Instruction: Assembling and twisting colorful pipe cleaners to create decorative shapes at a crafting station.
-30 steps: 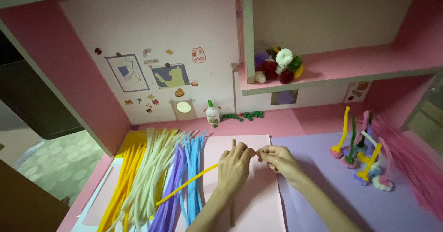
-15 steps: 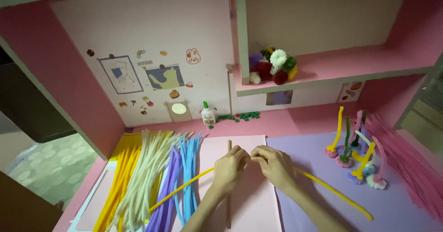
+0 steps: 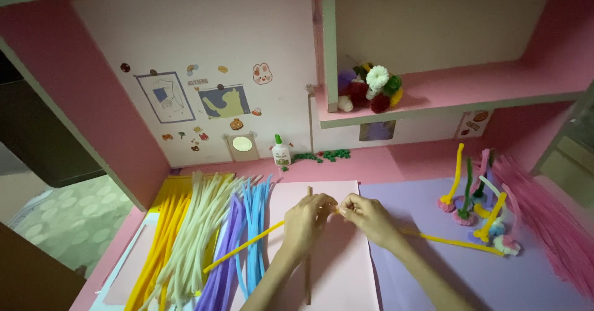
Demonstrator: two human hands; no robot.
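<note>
My left hand (image 3: pixel 307 221) and my right hand (image 3: pixel 364 217) meet over a pink sheet (image 3: pixel 337 267), fingertips pinched together on a yellow pipe cleaner (image 3: pixel 242 246). The cleaner runs out to the left below my left hand, and another yellow stretch (image 3: pixel 455 242) trails right across a purple sheet (image 3: pixel 470 274). A thin wooden stick (image 3: pixel 308 267) lies upright on the pink sheet under my left hand; its top end pokes out above my fingers.
Yellow, cream, purple and blue pipe cleaners (image 3: pixel 204 237) lie fanned at the left. Finished pipe-cleaner flowers (image 3: pixel 473 206) stand at the right beside a pink bundle (image 3: pixel 550 224). A glue bottle (image 3: pixel 281 151) stands at the back wall; pompom flowers (image 3: pixel 371 88) sit on the shelf.
The hands have stayed together on the yellow pipe cleaner, and its right end has come to lie stretched across the purple sheet. The view has shifted a little.
</note>
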